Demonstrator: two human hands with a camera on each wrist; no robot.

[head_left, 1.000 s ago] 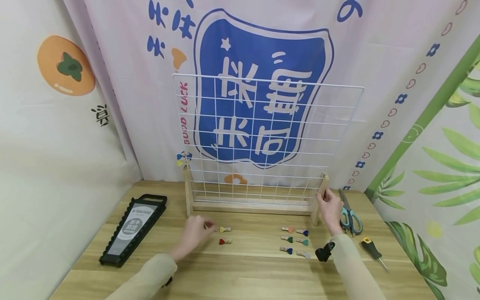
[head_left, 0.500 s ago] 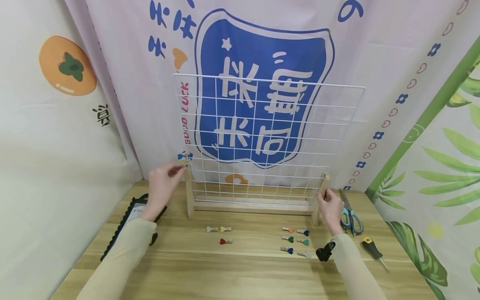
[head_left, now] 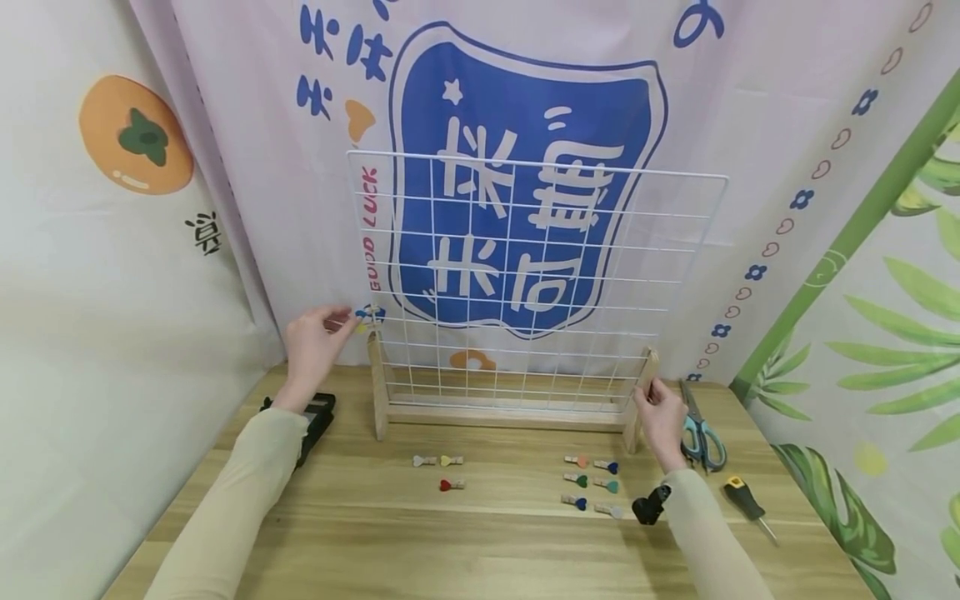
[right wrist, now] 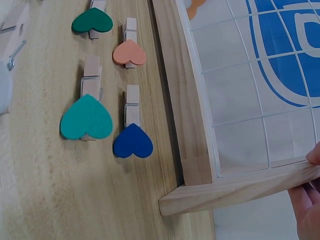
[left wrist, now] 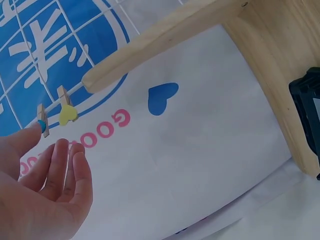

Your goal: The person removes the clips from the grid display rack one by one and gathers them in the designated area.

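Observation:
A white wire grid (head_left: 525, 250) stands upright in a wooden stand (head_left: 502, 417). My left hand (head_left: 311, 342) is at the grid's lower left edge. There, the thumb overlaps the blue heart clothespin (left wrist: 42, 125) in the left wrist view. The other fingers are held apart from it, loosely bent. Beside it a yellow heart clothespin (left wrist: 68, 114) is clipped on the wire. My right hand (head_left: 660, 417) grips the right upright of the stand; the right wrist view shows only its fingertips (right wrist: 302, 200) at the wood.
Several heart clothespins lie on the table, including a red one (head_left: 452, 485), a yellow one (head_left: 452, 460) and a green one (head_left: 576, 480). Scissors (head_left: 703, 442) and a screwdriver (head_left: 742, 497) lie at the right. A black holder (head_left: 318, 421) is partly behind the left arm.
A white heart clothespin now lies beside the yellow one on the table. My left hand has moved from there up to the grid's left edge. The right hand has stayed on the upright.

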